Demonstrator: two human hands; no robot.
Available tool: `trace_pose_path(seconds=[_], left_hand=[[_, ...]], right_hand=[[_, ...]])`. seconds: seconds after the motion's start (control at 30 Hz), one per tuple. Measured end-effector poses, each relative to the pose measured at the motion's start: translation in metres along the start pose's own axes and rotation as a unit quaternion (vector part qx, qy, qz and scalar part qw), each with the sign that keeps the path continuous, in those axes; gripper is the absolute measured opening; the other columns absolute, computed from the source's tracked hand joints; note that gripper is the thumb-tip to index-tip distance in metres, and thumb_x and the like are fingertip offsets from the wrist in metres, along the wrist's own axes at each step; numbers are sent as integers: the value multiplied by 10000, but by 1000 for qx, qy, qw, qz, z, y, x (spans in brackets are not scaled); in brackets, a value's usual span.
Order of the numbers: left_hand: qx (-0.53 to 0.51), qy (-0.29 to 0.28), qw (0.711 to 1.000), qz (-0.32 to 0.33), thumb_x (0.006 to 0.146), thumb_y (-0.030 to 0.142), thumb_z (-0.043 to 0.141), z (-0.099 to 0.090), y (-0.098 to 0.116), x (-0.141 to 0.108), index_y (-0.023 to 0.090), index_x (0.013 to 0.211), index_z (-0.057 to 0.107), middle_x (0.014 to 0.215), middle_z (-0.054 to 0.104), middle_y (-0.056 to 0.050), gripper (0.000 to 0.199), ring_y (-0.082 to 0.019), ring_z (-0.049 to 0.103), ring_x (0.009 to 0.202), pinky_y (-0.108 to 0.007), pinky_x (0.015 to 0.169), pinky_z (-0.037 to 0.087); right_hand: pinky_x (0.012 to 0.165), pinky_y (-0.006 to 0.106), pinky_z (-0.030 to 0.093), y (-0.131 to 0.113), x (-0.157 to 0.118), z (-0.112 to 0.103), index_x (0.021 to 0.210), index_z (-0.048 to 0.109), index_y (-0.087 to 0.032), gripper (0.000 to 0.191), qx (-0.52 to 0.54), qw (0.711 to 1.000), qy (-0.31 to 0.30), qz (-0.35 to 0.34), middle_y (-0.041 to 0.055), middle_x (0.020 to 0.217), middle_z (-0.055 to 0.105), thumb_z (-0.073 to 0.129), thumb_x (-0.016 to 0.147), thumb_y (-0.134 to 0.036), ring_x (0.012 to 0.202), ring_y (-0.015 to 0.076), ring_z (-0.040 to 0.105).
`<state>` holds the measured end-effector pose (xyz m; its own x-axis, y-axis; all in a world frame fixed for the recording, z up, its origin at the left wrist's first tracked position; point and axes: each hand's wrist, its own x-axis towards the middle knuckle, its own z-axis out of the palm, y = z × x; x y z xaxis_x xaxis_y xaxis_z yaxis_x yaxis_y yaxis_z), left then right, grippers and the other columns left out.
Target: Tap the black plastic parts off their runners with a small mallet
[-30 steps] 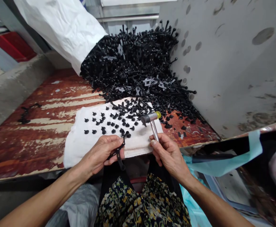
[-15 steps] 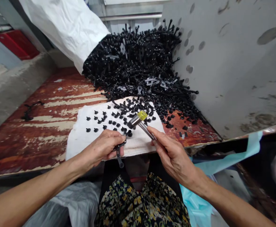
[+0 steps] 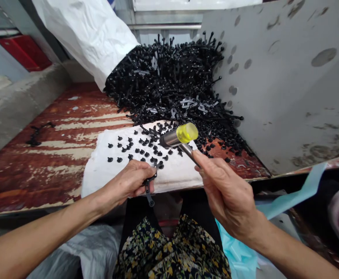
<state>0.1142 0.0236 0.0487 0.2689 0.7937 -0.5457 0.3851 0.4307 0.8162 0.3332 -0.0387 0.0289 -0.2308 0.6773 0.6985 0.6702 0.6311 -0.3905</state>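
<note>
My left hand [image 3: 136, 176] pinches a black plastic linkage piece [image 3: 148, 193] at the front edge of a white cloth [image 3: 99, 176]. One end of that piece hangs past the edge; its upper end meets small black round parts on the cloth. My right hand [image 3: 224, 186] is wrapped round the metal handle of a mallet [image 3: 172, 137], which has a yellow head face and a dark opposite face. The mallet head is raised above the cloth, up and to the right of my left hand. Several small black stemmed caps [image 3: 141, 152] stand scattered over the cloth.
A large heap of black plastic parts [image 3: 169, 81] spills from a white sack [image 3: 90, 42] at the back. A stained grey panel [image 3: 279, 89] bounds the right side. One black piece [image 3: 35, 135] lies on the worn red table [image 3: 61, 170] at left.
My right hand has lifted the mallet higher, closer to the camera and slightly to the right. My left hand still grips the linkage piece in nearly the same place.
</note>
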Motion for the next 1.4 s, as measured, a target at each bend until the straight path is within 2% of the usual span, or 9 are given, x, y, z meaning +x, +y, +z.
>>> trace_pose_path(seconds=[0.13,0.3,0.47,0.63,0.8,0.9,1.03,1.2,1.4], left_hand=[[-2,-7,1000,14,759,409,612,-2,-5,1,140,530,578,427,526,-10,355,-32,267,285,-183,333,125],[-5,-13,1000,16,770,414,589,-2,-6,1,136,525,582,428,519,-13,371,-34,284,290,-180,333,132],[0,-8,1000,-7,760,397,577,0,-4,2,140,518,569,392,478,-1,353,-32,255,274,-178,328,116],[-13,-16,1000,-1,752,392,600,-2,-6,3,146,529,570,423,521,-11,334,-38,267,282,-185,327,128],[7,-18,1000,-1,755,414,595,-1,-3,0,156,518,552,397,483,8,353,-43,251,279,-198,334,120],[29,-22,999,11,751,443,606,-2,-2,-4,165,545,520,476,562,-10,356,-43,285,308,-193,349,127],[77,-80,990,89,780,536,583,-3,-4,-12,169,605,545,512,567,-4,408,-56,323,369,-195,391,187],[191,-132,961,151,862,499,494,-4,-5,-22,173,577,577,490,488,6,441,-94,366,445,-229,458,273],[110,109,967,203,738,421,721,-15,-13,-30,197,944,652,841,673,-29,312,-164,574,727,-239,624,428]], right_hand=[[589,244,557,1,2,0,1418,490,-210,551,-68,991,-112,-4,63,852,658,393,904,-35,666,151,629],[791,297,568,-3,-1,-3,1498,349,-287,662,1,1000,-8,11,87,1083,656,420,902,-8,906,178,653],[562,262,549,-1,-3,0,1404,503,-198,545,-28,992,-120,10,65,834,648,411,895,-25,621,154,598],[776,290,563,-4,3,-6,1474,387,-301,622,9,1000,-9,27,78,1080,670,433,917,-30,860,166,647],[526,251,502,5,-1,-1,1371,530,-221,514,-32,987,-154,33,54,813,647,384,904,-67,583,150,583],[668,290,512,8,6,-1,1308,554,-200,412,52,987,-105,114,68,906,666,396,934,-134,726,167,618],[601,262,418,5,26,5,987,627,-174,188,160,946,-117,258,1,752,585,515,910,-304,652,135,521],[564,226,355,3,42,25,759,570,-176,150,329,871,-235,281,-43,670,496,624,768,-316,624,105,434],[490,211,292,-5,44,34,713,531,-197,110,410,820,-171,361,-69,625,458,600,725,-282,524,78,363]])
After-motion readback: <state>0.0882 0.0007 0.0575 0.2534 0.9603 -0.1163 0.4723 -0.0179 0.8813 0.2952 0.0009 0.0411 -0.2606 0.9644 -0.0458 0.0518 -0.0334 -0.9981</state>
